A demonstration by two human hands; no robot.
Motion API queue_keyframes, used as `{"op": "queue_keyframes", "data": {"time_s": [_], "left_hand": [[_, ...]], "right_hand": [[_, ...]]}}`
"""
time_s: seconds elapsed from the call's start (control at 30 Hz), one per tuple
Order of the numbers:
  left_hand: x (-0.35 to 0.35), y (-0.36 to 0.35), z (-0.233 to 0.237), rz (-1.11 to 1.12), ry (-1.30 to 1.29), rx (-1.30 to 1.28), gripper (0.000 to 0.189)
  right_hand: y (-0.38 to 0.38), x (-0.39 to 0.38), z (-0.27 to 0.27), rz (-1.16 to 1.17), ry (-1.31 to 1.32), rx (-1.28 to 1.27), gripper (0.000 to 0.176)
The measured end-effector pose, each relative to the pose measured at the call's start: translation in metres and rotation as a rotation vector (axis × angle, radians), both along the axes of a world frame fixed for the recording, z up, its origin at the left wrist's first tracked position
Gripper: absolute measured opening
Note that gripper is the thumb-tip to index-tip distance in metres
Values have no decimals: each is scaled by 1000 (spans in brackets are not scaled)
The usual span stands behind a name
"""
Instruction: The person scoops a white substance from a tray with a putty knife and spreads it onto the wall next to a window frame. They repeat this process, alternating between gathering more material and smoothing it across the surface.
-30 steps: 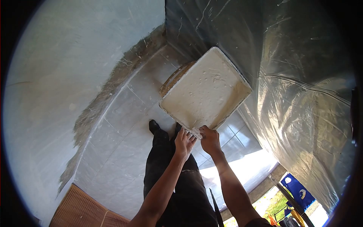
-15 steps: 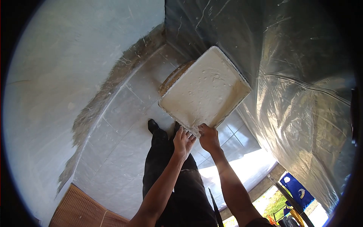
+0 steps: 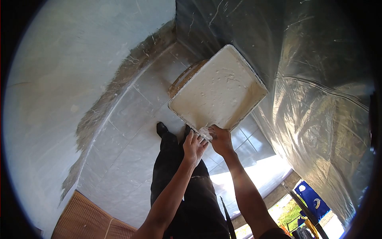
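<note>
A rectangular tub [image 3: 184, 118] with a white-crusted rim holds creamy white, wet paste [image 3: 219, 85]. At its near corner, my left hand [image 3: 194, 148] is palm up with the fingers stretched out, their tips beside the rim. My right hand [image 3: 221, 140] is closed at the same corner, its fingers curled. Between the two hands is a white, paste-covered clump [image 3: 205, 133], against the right fingers and close to the left fingertips. Whether it is a rag or just paste does not show.
A round brown-rimmed container [image 3: 187, 75] is under the tub. Plastic sheeting [image 3: 314, 119] hangs on the right, and a pale wall [image 3: 71, 79] with a rough grey lower band is on the left. My dark-clothed legs [image 3: 167, 159] stand on the tiled floor [image 3: 119, 147]. A woven brown panel [image 3: 91, 219] is at lower left.
The white clump between my hands looks paler and fuller. My right hand has turned slightly and moved a little up. My left hand stays nearly in place; the whole view has shifted slightly.
</note>
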State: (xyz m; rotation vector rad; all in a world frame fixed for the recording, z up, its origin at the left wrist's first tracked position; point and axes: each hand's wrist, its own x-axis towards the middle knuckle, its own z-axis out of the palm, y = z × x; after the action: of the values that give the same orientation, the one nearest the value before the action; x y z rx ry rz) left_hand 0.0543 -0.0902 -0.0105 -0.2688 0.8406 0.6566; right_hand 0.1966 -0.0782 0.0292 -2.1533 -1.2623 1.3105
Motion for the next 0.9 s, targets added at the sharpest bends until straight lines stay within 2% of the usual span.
{"op": "queue_keyframes", "data": {"time_s": [0.03, 0.17, 0.23, 0.3, 0.4, 0.43, 0.5, 0.53, 0.57, 0.63, 0.67, 0.7, 0.77, 0.8, 0.83, 0.9], "left_hand": [[0, -1, -3, 26, -38, -19, 79], [0, -1, -2, 27, -17, -30, 79], [1, 2, 2, -32, 13, 9, 90], [1, 3, 5, -51, 48, -33, 90], [0, 5, 11, -76, 132, -56, 88], [-2, 5, 15, -88, 179, -41, 88], [-7, 1, 15, -66, 208, -10, 88], [-9, 4, 22, -46, 235, 15, 89], [-12, 6, 30, -38, 235, 37, 89], [-17, 17, 57, -29, 261, 75, 90], [-20, 20, 65, -37, 259, 123, 90], [-22, 26, 80, -20, 259, 157, 90], [-26, 41, 113, -35, 278, 256, 91], [-30, 46, 124, -20, 280, 324, 88], [-34, 52, 136, 3, 281, 369, 88], [-45, 66, 159, 59, 299, 507, 84]], "right_hand": [[0, -2, 5, -6, -2, 3, 25], [-1, 4, 7, -15, 32, -1, 26], [-4, 14, -1, -13, 32, -10, 24], [-7, 27, -7, -11, 35, -18, 21], [-10, 44, -11, -234, 236, -74, 16], [-14, 50, -7, -230, 239, -67, 16], [-17, 58, 7, -459, 477, -143, 23], [-19, 58, 14, -543, 543, -121, 28], [-25, 63, 13, -532, 548, -100, 28], [-32, 72, 17, -626, 906, -16, 28], [-30, 69, 25, -685, 886, 3, 39], [-27, 66, 40, -658, 897, 31, 39], [-20, 57, 69, -700, 1099, 120, 48], [-14, 53, 85, -651, 1187, 182, 54], [-8, 46, 97, -608, 1201, 213, 54], [5, 28, 122, -667, 1287, 305, 59]]}}
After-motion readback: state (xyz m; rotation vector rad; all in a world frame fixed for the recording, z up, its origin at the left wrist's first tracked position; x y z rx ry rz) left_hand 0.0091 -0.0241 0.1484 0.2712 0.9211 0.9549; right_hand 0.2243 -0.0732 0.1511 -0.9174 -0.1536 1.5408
